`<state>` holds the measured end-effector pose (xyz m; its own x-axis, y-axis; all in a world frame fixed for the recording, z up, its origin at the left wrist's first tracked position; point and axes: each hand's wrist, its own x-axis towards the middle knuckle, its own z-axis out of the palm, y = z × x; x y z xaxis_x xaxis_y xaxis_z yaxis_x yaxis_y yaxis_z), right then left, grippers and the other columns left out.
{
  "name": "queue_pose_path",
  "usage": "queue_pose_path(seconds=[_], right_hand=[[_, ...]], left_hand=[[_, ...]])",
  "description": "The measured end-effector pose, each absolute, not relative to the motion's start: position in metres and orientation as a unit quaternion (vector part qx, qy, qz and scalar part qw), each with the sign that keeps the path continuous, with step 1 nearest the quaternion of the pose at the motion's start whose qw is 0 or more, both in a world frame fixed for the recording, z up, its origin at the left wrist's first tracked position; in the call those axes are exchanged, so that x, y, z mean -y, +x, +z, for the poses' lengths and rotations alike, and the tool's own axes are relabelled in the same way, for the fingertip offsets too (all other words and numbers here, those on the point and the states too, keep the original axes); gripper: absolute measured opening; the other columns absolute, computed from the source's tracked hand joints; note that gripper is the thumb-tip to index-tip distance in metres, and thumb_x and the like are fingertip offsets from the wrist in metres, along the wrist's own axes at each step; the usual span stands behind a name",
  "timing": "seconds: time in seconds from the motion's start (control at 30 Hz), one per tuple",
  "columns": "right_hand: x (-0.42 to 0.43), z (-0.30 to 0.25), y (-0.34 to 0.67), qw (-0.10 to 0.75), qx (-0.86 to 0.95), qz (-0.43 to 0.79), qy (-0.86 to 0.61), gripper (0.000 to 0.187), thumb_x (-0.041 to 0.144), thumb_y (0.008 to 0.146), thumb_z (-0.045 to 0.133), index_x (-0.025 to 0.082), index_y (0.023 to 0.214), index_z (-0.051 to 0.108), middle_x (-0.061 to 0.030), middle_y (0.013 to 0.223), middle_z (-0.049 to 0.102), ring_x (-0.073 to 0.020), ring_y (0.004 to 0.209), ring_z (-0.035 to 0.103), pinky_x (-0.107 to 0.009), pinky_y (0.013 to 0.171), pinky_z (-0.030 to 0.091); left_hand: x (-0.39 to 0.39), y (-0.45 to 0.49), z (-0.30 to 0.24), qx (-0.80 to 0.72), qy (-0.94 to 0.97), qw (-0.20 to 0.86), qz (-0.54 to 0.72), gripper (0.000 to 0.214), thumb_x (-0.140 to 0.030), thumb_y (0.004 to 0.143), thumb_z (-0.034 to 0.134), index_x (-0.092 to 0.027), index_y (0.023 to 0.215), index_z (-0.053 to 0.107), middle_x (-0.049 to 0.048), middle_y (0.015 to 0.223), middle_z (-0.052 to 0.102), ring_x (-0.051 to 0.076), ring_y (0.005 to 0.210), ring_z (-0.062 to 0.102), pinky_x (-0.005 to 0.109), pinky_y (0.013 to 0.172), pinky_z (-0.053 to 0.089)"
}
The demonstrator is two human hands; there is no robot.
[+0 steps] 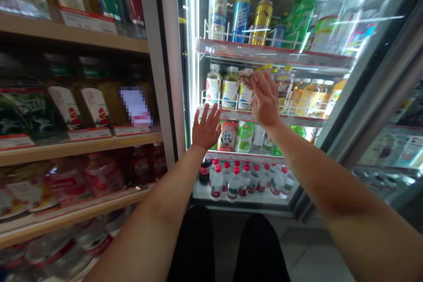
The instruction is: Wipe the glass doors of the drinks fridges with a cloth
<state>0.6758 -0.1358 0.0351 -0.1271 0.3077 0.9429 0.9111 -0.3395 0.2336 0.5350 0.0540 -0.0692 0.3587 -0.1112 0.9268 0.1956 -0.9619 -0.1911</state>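
Observation:
My left hand (206,130) is raised in front of the fridge shelf edge with its fingers spread and nothing in them. Behind its fingertips stand a bottle with a white cap (213,86) and, lower down, a red can (228,135). My right hand (266,99) is up at the middle shelf, its fingers bent over a crumpled brownish cloth (246,75). The cloth is at the tops of the bottles, partly hidden by the fingers; whether it touches them I cannot tell. A yellow-labelled bottle (245,95) stands just left of this hand.
Cans (241,18) and green bottles (302,13) stand on the upper shelf behind a wire guard. Red-capped water bottles (234,183) fill the fridge bottom. To the left, a wooden shelf unit (82,147) holds drinks. The fridge door frame (357,92) slants along the right.

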Motion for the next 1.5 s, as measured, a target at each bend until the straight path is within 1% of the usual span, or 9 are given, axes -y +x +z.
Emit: queue_pose_path(seconds=[0.2, 0.43, 0.67, 0.87, 0.93, 1.03, 1.13, 1.3, 1.5], right_hand=[[0.168, 0.006, 0.688, 0.098, 0.639, -0.459, -0.609, 0.052, 0.015, 0.104, 0.042, 0.032, 0.153, 0.051, 0.0013, 0.155, 0.054, -0.0217, 0.152, 0.040, -0.048, 0.129, 0.033], [0.178, 0.029, 0.712, 0.284, 0.478, -0.582, -0.593, 0.052, 0.017, 0.104, 0.036, 0.023, 0.154, 0.049, -0.0043, 0.160, 0.047, -0.0273, 0.156, 0.030, -0.055, 0.128, 0.031], [0.210, 0.011, 0.719, 0.145, 0.605, -0.498, -0.604, 0.050, 0.018, 0.105, 0.041, 0.030, 0.152, 0.051, -0.0003, 0.155, 0.053, -0.0236, 0.152, 0.040, -0.049, 0.129, 0.033], [0.223, 0.021, 0.741, 0.280, 0.462, -0.580, -0.610, 0.054, 0.020, 0.105, 0.035, 0.021, 0.158, 0.043, -0.0072, 0.163, 0.041, -0.0298, 0.157, 0.027, -0.057, 0.128, 0.031], [0.226, 0.006, 0.741, 0.275, 0.457, -0.594, -0.602, 0.054, 0.021, 0.105, 0.035, 0.020, 0.159, 0.042, -0.0089, 0.162, 0.042, -0.0297, 0.156, 0.029, -0.055, 0.127, 0.034], [0.237, -0.009, 0.743, 0.205, 0.507, -0.588, -0.596, 0.052, 0.020, 0.105, 0.038, 0.023, 0.157, 0.045, -0.0076, 0.157, 0.050, -0.0265, 0.154, 0.034, -0.051, 0.126, 0.036], [0.251, 0.006, 0.752, 0.167, 0.523, -0.567, -0.615, 0.049, 0.021, 0.106, 0.038, 0.023, 0.153, 0.050, -0.0060, 0.156, 0.051, -0.0250, 0.154, 0.034, -0.049, 0.128, 0.033], [0.267, 0.029, 0.771, 0.267, 0.398, -0.577, -0.661, 0.054, 0.021, 0.104, 0.032, 0.013, 0.157, 0.043, -0.0113, 0.164, 0.038, -0.0298, 0.158, 0.023, -0.056, 0.128, 0.026], [0.274, -0.007, 0.774, 0.274, 0.392, -0.605, -0.637, 0.056, 0.023, 0.102, 0.034, 0.014, 0.156, 0.045, -0.0123, 0.160, 0.043, -0.0295, 0.155, 0.031, -0.055, 0.126, 0.034]], left_hand=[[-0.055, 0.537, -0.069, 0.022, -0.819, 0.104, -0.564, 0.060, -0.031, 0.106, 0.041, -0.021, 0.164, 0.031, 0.0081, 0.166, 0.031, 0.028, 0.159, 0.010, 0.057, 0.132, 0.002], [-0.057, 0.538, -0.070, 0.023, -0.821, 0.102, -0.561, 0.061, -0.032, 0.106, 0.041, -0.020, 0.164, 0.031, 0.0091, 0.166, 0.031, 0.029, 0.159, 0.009, 0.057, 0.131, 0.002], [-0.057, 0.536, -0.069, 0.025, -0.818, 0.111, -0.565, 0.061, -0.032, 0.106, 0.040, -0.021, 0.165, 0.029, 0.0086, 0.167, 0.030, 0.028, 0.159, 0.008, 0.055, 0.131, -0.001], [-0.057, 0.537, -0.068, 0.035, -0.827, 0.084, -0.555, 0.061, -0.035, 0.104, 0.043, -0.021, 0.163, 0.034, 0.0095, 0.167, 0.031, 0.031, 0.159, 0.010, 0.056, 0.131, -0.001], [-0.057, 0.537, -0.068, 0.038, -0.826, 0.085, -0.555, 0.060, -0.036, 0.104, 0.042, -0.020, 0.162, 0.037, 0.0102, 0.166, 0.032, 0.030, 0.159, 0.010, 0.055, 0.131, -0.002], [-0.057, 0.537, -0.068, 0.035, -0.817, 0.104, -0.566, 0.059, -0.036, 0.105, 0.041, -0.018, 0.161, 0.038, 0.0108, 0.165, 0.035, 0.029, 0.159, 0.010, 0.053, 0.131, -0.001], [-0.058, 0.537, -0.069, 0.025, -0.807, 0.119, -0.578, 0.059, -0.035, 0.105, 0.040, -0.019, 0.162, 0.037, 0.0106, 0.165, 0.035, 0.028, 0.159, 0.011, 0.052, 0.131, 0.000], [-0.059, 0.537, -0.069, 0.023, -0.798, 0.139, -0.586, 0.060, -0.035, 0.105, 0.042, -0.018, 0.162, 0.035, 0.0113, 0.165, 0.034, 0.028, 0.159, 0.010, 0.051, 0.131, 0.001], [-0.060, 0.538, -0.069, 0.027, -0.802, 0.135, -0.582, 0.061, -0.033, 0.104, 0.043, -0.019, 0.163, 0.034, 0.0106, 0.165, 0.034, 0.028, 0.159, 0.010, 0.053, 0.131, 0.000]])
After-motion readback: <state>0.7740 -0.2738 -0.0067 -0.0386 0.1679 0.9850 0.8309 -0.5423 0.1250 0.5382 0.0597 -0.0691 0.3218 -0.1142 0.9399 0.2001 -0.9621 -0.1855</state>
